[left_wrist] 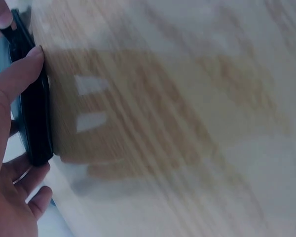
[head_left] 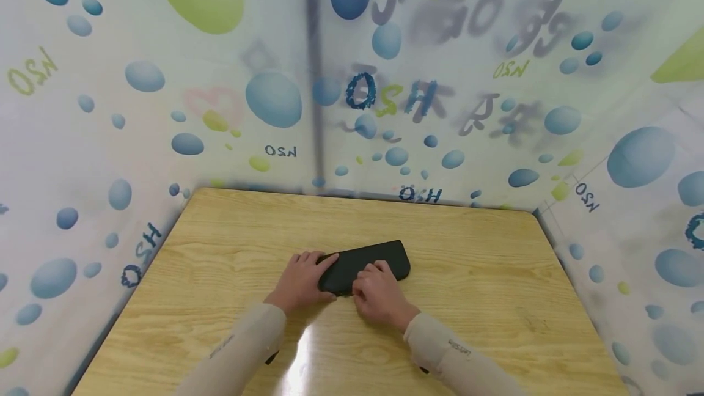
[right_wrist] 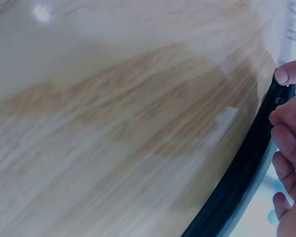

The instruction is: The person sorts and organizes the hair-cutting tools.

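A long, flat black zip case [head_left: 352, 263] lies slanted on the wooden table between my hands. My left hand [head_left: 299, 280] grips its left end; in the left wrist view the thumb [left_wrist: 32, 61] presses the near edge and the other fingers sit around the end. At the near edge, my right hand [head_left: 378, 293] has curled fingers. The left wrist view has its fingertips pinching a small black zipper pull [left_wrist: 9, 32]. Along the case's side [right_wrist: 237, 182] runs a dark edge in the right wrist view. What lies inside the case is hidden.
The wooden table [head_left: 473, 261] spreads out on all sides of the case. Behind it and at both sides hang white curtains [head_left: 220, 60] printed with blue and green dots and lettering. A bright light reflection [head_left: 299, 353] shows on the tabletop between the sleeves.
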### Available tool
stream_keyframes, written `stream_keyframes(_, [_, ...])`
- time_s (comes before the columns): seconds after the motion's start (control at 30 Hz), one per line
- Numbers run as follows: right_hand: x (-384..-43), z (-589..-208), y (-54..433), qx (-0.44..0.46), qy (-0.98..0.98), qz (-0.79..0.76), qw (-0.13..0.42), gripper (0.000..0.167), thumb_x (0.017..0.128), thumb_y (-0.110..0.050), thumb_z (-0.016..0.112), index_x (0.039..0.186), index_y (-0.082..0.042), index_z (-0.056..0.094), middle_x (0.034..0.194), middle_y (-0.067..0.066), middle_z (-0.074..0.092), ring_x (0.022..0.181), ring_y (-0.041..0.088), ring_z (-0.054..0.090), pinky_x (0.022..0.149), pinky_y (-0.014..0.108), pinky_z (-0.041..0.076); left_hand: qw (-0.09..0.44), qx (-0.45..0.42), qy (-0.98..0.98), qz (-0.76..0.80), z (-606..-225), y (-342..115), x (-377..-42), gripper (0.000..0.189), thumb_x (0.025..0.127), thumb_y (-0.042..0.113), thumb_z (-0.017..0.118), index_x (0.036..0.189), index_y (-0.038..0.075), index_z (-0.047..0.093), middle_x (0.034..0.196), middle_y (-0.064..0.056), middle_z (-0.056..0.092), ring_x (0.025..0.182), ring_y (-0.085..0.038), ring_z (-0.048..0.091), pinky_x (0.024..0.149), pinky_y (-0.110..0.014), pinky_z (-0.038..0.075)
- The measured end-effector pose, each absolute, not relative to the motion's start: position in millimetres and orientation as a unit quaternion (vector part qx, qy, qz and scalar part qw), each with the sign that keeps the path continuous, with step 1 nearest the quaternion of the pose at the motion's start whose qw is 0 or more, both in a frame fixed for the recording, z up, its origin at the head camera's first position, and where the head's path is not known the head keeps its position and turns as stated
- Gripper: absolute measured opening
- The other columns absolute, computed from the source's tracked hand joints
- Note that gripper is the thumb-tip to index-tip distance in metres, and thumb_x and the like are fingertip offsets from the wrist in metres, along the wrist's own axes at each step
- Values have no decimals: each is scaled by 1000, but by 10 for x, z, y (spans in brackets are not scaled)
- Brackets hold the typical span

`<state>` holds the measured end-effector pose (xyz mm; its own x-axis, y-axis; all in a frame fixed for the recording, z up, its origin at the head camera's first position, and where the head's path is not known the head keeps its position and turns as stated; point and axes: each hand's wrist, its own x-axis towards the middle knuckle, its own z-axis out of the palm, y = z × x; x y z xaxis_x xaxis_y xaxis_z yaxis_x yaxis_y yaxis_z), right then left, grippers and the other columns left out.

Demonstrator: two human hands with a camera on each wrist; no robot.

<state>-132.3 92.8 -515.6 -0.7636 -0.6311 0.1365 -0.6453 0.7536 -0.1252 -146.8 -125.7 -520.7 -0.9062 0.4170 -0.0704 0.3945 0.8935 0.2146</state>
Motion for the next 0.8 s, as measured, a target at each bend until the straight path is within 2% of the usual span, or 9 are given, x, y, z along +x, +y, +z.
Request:
stream_keyframes(0.17, [-1331, -5167, 993, 336, -936, 84, 54, 16, 88, -23, 63, 74, -25, 69, 73, -12, 59, 80, 11, 52, 97, 40, 37, 39, 207, 974, 81, -5212, -1202, -1413, 89, 77, 65, 70, 149, 22, 41, 138, -13, 51, 123, -33, 49, 104, -50, 38])
stream_keyframes(0.4, [-1349, -5170, 1096, 335, -934, 93, 79, 16, 85, -19, 64, 70, -24, 66, 70, -11, 55, 76, 11, 49, 92, 39, 37, 16, 212, 976, 53, -5239, -1176, -1352, 92, 77, 70, 66, 149, 20, 41, 132, -12, 54, 119, -31, 52, 101, -47, 39])
stream_keyframes(0.57, [-1373, -5174, 1188, 328, -936, 97, 86, 16, 83, -19, 66, 68, -24, 65, 68, -11, 54, 75, 12, 48, 91, 39, 36, -5, 224, 973, 51, -5236, -1167, -1321, 92, 75, 72, 65, 147, 18, 45, 121, -11, 58, 111, -29, 55, 98, -46, 40])
stream_keyframes(0.7, [-1396, -5193, 1279, 319, -938, 101, 88, 15, 82, -18, 67, 68, -24, 65, 69, -11, 55, 76, 13, 49, 92, 41, 38, -15, 229, 972, 45, -5252, -1147, -1301, 85, 80, 74, 56, 143, 18, 50, 116, -10, 59, 107, -28, 57, 98, -45, 39])
stream_keyframes(0.8, [-1422, -5209, 1357, 308, -941, 110, 86, 14, 81, -19, 68, 69, -25, 66, 72, -11, 60, 78, 12, 53, 95, 43, 40, -23, 233, 971, 42, -5273, -1128, -1290, 73, 88, 71, 48, 139, 19, 55, 116, -8, 62, 109, -26, 59, 99, -44, 40])
